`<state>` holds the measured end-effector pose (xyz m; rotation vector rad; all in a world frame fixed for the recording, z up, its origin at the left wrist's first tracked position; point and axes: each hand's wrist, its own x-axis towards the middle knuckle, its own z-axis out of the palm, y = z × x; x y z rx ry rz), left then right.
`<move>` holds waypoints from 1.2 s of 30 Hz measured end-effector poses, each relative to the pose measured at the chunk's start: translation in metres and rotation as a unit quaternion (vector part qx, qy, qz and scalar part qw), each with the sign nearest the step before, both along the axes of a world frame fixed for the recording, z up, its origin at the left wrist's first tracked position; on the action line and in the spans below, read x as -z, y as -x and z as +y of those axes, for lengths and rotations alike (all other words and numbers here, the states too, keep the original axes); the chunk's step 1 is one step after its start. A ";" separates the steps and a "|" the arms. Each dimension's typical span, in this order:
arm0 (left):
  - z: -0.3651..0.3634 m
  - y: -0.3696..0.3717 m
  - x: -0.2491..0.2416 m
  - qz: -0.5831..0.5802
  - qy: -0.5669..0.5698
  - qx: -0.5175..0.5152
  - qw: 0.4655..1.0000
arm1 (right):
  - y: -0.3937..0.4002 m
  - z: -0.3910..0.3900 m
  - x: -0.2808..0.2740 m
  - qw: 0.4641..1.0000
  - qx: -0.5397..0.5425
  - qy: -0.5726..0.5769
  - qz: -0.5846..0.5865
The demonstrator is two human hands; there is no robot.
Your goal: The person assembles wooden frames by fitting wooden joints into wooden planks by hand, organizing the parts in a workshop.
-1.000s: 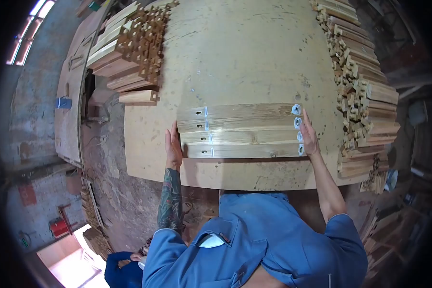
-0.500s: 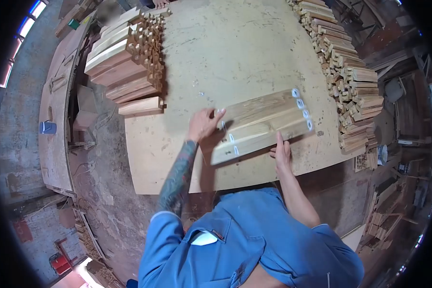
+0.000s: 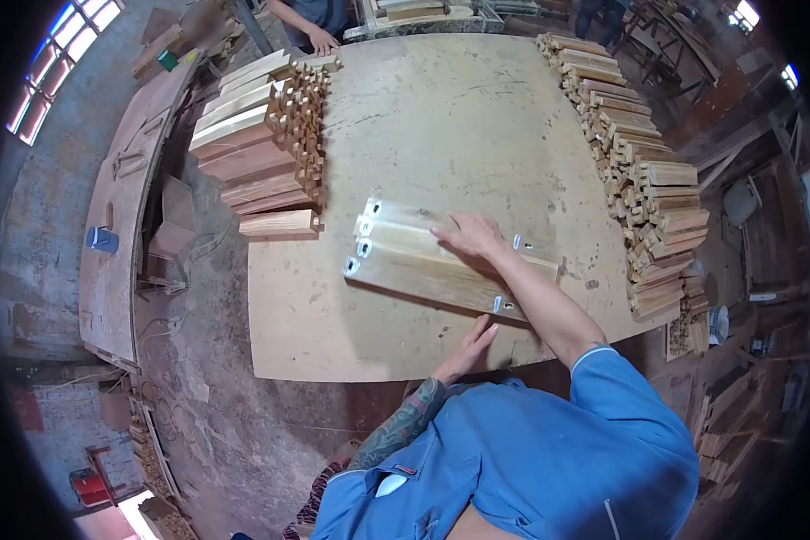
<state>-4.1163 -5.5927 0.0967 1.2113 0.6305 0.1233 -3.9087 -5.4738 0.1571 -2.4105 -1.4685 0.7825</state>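
Several wooden pieces (image 3: pixel 427 261) lie side by side as one slightly blurred panel on the pale worktable (image 3: pixel 288 315). White-ringed slots mark their left end; white marks and small slots show toward the right. My right hand (image 3: pixel 472 236) rests over the panel's far side, its fingers apart. Beside the near edge is my left hand (image 3: pixel 466 349), at the end of the tattooed forearm, with fingers stretched out and fingertips at or very close to the wood.
Stacked wooden pieces (image 3: pixel 252 148) stand on the table's left. A long row of similar pieces (image 3: pixel 657 180) lines the right side. Another person's hand (image 3: pixel 322 40) rests by the far left corner. A side bench (image 3: pixel 117 234) holds a blue container (image 3: pixel 103 239).
The panel has been turned round, its white-ringed end passing from right to left. My left hand has moved to the near edge, my right hand onto the far side. The view has shifted.
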 end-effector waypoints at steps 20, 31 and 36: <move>0.286 0.068 0.016 -0.096 -0.003 -0.116 0.989 | -0.030 -0.212 0.082 0.821 0.328 -0.397 0.246; 0.294 0.048 0.010 -0.093 0.035 -0.110 0.989 | -0.040 -0.204 0.087 0.848 0.307 -0.356 0.243; 0.244 0.070 0.013 -0.141 0.046 -0.168 0.975 | -0.094 -0.196 0.091 0.840 0.259 -0.313 0.360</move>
